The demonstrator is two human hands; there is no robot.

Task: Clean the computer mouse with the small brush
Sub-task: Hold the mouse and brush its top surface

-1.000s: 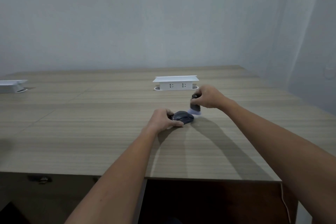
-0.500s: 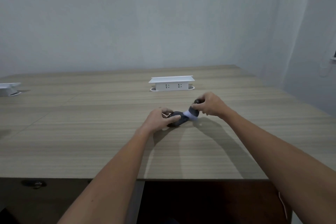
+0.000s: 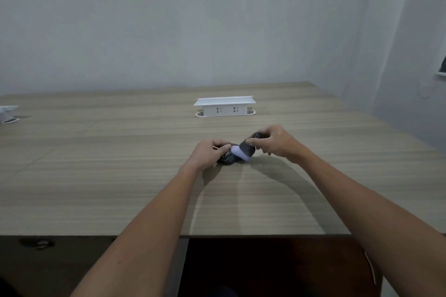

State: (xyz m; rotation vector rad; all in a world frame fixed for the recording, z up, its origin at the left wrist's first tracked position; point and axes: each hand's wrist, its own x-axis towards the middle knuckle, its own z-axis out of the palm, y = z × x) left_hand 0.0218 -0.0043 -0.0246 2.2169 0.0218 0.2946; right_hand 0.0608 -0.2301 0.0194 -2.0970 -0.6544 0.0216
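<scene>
Change: small dark brush with pale bristles (image 3: pixel 243 150) is now tilting onto the mouse, no longer upright.
Right hand (image 3: pixel 275 142): closing round brush handle.
Left hand (image 3: pixel 207 154): pinning dark rounded plastic computer mouse (image 3: pixel 228 158) on wooden table (image 3: pixel 120 176).
Handling: mouse probably light, slippery; gripping its sides is best.

A single head-worn, wide-angle camera looks forward and down from behind the seated person's arms. Both forearms run up from the bottom corners and meet mid-frame, where the left hand (image 3: pixel 205 155) and the right hand (image 3: pixel 277 142) sit at moderate range, small in the picture. The wooden table (image 3: pixel 96 176) fills the band around and below the hands; its near edge crosses well beneath them. Beyond the hands stands a white socket box (image 3: pixel 224 106), then a bare wall (image 3: pixel 193 19). No second view overlaps this one.
</scene>
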